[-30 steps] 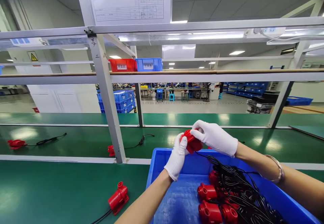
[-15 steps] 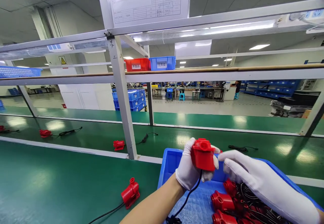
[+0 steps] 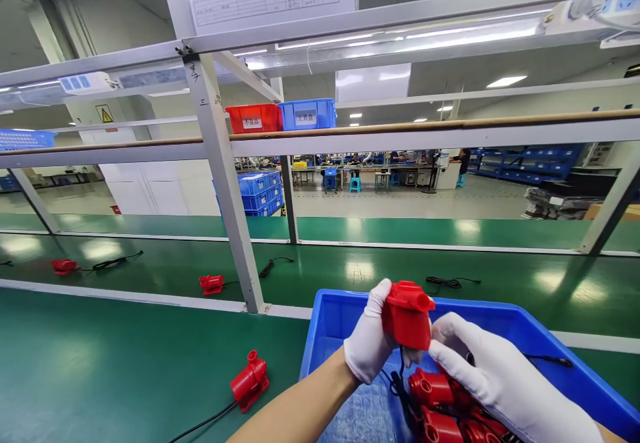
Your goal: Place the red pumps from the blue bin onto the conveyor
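My left hand (image 3: 373, 336), in a white glove, is closed around a small red pump (image 3: 407, 315), raised above the blue bin (image 3: 345, 303). A black cable hangs from the pump's underside. My right hand (image 3: 493, 363), also gloved, is at the pump's lower right edge with thumb and forefinger bent together. What is between those fingertips is hidden. Below both hands, several red pumps (image 3: 431, 387) with black cables lie in the bin. On the green bench to the left, another red pump (image 3: 249, 383) rests with its cable trailing toward me.
Beyond a pale rail, red pumps (image 3: 211, 284) and coiled cables (image 3: 450, 282) lie spaced along a green strip. A grey upright post (image 3: 223, 183) stands left of the bin. Above, a shelf (image 3: 425, 137) carries a red box (image 3: 255, 119) and a blue box (image 3: 307, 115).
The held pump has turned and dropped slightly. My right hand has lowered, its fingertips coming in against the pump's edge. The view has shifted a little, and a cable end now shows over the bin's right side.
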Tool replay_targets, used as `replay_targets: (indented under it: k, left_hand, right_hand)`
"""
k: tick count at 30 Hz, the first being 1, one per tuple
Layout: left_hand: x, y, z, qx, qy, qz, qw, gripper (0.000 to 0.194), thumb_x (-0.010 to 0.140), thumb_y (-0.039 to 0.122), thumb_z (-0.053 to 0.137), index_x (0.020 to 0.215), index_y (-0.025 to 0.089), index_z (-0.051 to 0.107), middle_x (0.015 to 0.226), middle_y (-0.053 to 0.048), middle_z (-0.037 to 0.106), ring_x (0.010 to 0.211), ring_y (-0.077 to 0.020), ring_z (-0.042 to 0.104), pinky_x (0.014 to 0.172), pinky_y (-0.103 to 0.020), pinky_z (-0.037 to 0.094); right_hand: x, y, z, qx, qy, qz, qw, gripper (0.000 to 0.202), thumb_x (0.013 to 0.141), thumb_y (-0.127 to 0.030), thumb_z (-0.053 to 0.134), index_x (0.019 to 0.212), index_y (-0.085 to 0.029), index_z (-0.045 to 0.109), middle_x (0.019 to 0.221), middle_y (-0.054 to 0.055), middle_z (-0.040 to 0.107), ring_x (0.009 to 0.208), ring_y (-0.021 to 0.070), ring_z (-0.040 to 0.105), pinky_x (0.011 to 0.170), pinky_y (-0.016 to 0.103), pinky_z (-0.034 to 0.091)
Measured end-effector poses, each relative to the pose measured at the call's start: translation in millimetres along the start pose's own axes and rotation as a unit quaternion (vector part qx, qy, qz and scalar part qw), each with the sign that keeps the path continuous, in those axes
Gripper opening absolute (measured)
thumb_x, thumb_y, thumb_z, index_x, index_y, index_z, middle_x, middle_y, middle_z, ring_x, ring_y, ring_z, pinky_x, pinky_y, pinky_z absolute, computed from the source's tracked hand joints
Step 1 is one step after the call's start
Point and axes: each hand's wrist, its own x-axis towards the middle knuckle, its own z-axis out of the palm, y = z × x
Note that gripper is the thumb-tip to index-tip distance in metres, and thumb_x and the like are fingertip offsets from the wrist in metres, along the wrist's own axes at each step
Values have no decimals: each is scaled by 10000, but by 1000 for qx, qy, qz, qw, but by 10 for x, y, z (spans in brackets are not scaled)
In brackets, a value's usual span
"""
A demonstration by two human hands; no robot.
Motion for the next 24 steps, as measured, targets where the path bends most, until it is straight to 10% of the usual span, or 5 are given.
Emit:
replay_targets:
  k: [15, 24]
  left_hand:
    - [-146, 154, 177, 21, -60, -11, 998, 750, 806, 657, 403, 1020, 4, 703, 727, -110, 608, 647, -178, 506, 643, -264, 395]
    - [-123, 89, 161, 300, 65, 201, 930, 529, 861, 602, 599, 1128, 161, 483, 1055, -72, 544, 933, -187, 522, 873, -300, 429]
  right_hand:
    - [-225, -175, 20, 5, -56, -83, 995, 316, 979, -494, 395, 867, -247, 557, 849, 1, 624, 755, 159, 569, 699, 261, 452]
    - [-128, 35, -62, 232, 2, -68, 970, 369, 1003, -530, 298, 945, -239, 517, 808, 14, 592, 671, 153, 541, 617, 239, 468]
